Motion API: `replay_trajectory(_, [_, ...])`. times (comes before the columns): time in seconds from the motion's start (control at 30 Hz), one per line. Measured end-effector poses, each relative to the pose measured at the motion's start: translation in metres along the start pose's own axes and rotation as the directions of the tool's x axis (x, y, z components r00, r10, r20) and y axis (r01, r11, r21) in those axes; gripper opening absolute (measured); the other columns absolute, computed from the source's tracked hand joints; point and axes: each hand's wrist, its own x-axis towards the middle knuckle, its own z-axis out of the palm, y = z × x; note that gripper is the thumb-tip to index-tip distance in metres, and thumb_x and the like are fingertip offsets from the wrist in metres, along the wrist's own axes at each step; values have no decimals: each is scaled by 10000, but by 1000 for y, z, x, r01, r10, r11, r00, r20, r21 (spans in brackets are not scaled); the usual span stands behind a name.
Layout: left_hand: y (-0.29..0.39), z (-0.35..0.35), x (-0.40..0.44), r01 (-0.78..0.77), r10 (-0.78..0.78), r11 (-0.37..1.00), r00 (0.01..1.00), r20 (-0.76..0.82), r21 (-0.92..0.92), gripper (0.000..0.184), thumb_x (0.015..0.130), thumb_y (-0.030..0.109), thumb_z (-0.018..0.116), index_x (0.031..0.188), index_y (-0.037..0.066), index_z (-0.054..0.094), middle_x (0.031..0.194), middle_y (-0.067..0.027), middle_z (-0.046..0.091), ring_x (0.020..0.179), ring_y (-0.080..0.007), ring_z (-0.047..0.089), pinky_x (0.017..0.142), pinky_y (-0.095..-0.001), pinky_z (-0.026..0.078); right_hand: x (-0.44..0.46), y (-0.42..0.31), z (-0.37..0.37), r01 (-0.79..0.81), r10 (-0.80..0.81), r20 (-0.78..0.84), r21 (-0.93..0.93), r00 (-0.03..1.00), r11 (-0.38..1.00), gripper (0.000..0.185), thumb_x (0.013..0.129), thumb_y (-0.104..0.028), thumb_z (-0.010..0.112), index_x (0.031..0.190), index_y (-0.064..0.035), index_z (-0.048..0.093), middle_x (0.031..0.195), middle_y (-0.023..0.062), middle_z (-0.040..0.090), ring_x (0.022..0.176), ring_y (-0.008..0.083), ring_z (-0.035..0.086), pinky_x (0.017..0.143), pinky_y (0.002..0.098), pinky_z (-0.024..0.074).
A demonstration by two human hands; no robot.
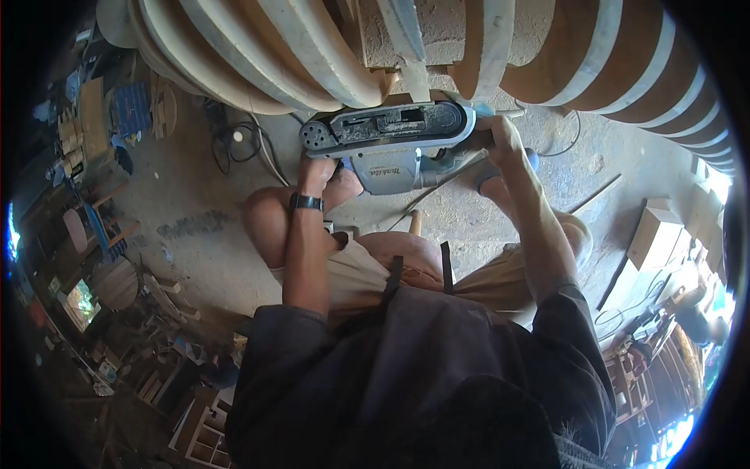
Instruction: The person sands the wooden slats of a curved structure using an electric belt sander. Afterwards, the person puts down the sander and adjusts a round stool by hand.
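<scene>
A grey Makita belt sander (384,168) is held on its side between my knees and a large curved wooden piece (301,51) made of spaced pale slats. My left hand (316,173), with a dark watch on its wrist, is closed at the sander's left end; the sander's body partly hides its fingers. At the other end, my right hand (502,139) wraps round the handle, fingers mostly out of sight. The sander's belt side lies close against the lower edge of a slat (416,81); whether they touch, I cannot tell.
Dark cables (248,148) lie on the concrete floor (195,203) at left. A thin stick (598,193) and a pale wooden box (655,237) are at right. Timber pieces and a round slatted wooden disc (116,283) stand along the left side.
</scene>
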Motion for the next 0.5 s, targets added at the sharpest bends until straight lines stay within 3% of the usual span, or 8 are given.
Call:
replay_trajectory(0.07, [17,-11,-17,-91,85,992,994,-74,-88,354,795,60,578,1141,-8,551,1066,-133,639,931,-209,602,805,-325,473,3,-27,-5,7,-7,-9,-53,1000,999,296,698,162,505,942,-7,502,790,161,659,640,228,665,532,309,503])
replay_trajectory(0.1, [30,-20,-26,-88,82,993,994,-69,-85,354,795,60,578,1141,-8,551,1066,-133,639,931,-209,602,805,-325,473,3,-38,-7,19,-20,-19,-35,1000,999,314,685,153,522,955,-7,518,792,165,656,655,234,663,549,319,505])
replay_trajectory(0.17, [60,-44,-47,150,-147,931,989,36,-333,303,753,37,613,1048,-24,580,847,-97,656,695,-141,600,600,-293,479,7,-72,-14,26,-27,-19,-13,999,1000,333,672,144,538,968,-8,535,793,169,654,670,240,662,567,329,508])
replay_trajectory(0.2, [74,-54,-56,156,-155,928,987,30,-337,303,753,37,613,1048,-24,580,847,-97,656,695,-141,600,600,-293,479,16,-93,-21,-323,328,19,237,945,916,293,683,104,565,961,10,557,790,166,650,685,242,659,583,322,509])
replay_trajectory(0.27, [96,-69,-73,145,-161,886,987,1,-440,241,744,36,622,977,-21,592,736,-61,620,590,-103,552,509,-261,433,12,-115,-24,-609,613,152,436,775,662,262,695,64,591,954,28,579,786,163,647,700,244,656,599,315,511])
replay_trajectory(0.37, [108,-91,-86,67,-95,819,995,-21,-570,157,773,55,603,918,-4,596,699,-33,592,563,-81,524,467,-240,397,8,-142,-26,-563,604,-145,245,784,789,204,768,-61,604,926,68,610,775,147,638,709,219,652,608,292,515])
replay_trajectory(0.43, [107,-103,-83,94,-121,758,993,3,-646,142,809,85,578,923,2,596,695,-16,580,563,-66,505,463,-231,383,27,-183,-25,-572,804,102,755,586,320,242,819,-139,590,886,92,618,782,137,643,698,192,651,613,275,521])
replay_trajectory(0.5, [99,-99,-85,156,-178,711,983,39,-686,153,834,108,560,940,2,595,691,-4,573,561,-55,490,462,-225,376,22,-172,-25,-626,791,139,697,596,349,234,818,-122,598,895,98,618,798,151,655,685,187,656,630,282,537])
